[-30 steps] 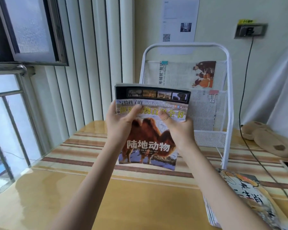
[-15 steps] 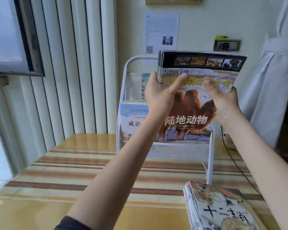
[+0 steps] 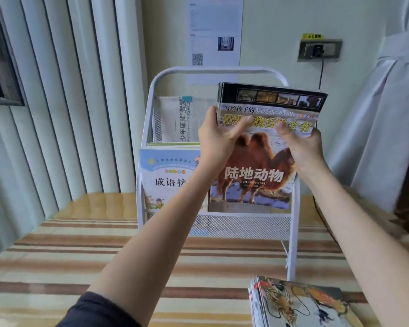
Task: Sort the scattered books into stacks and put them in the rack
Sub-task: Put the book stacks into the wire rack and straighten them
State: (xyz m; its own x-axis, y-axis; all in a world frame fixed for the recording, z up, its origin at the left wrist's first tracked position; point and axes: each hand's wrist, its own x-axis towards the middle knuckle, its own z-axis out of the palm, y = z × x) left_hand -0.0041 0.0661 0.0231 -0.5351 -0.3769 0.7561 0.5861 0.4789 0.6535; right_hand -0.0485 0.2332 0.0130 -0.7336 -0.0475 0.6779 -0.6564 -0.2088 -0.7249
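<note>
Both hands held a stack of camel-cover books (image 3: pixel 257 161) upright at the right side of the white rack (image 3: pixel 213 72), its lower edge down in the front mesh pocket. The left hand (image 3: pixel 219 142) clasped the stack's left edge, thumb across the cover; the right hand (image 3: pixel 304 149) gripped the right edge, fingers (image 3: pixel 284 130) pressed on the title. A pale blue book (image 3: pixel 168 180) stood just beside it in the same pocket. Another stack of books (image 3: pixel 300 303) lay near the table's (image 3: pixel 80 256) front right edge
</note>
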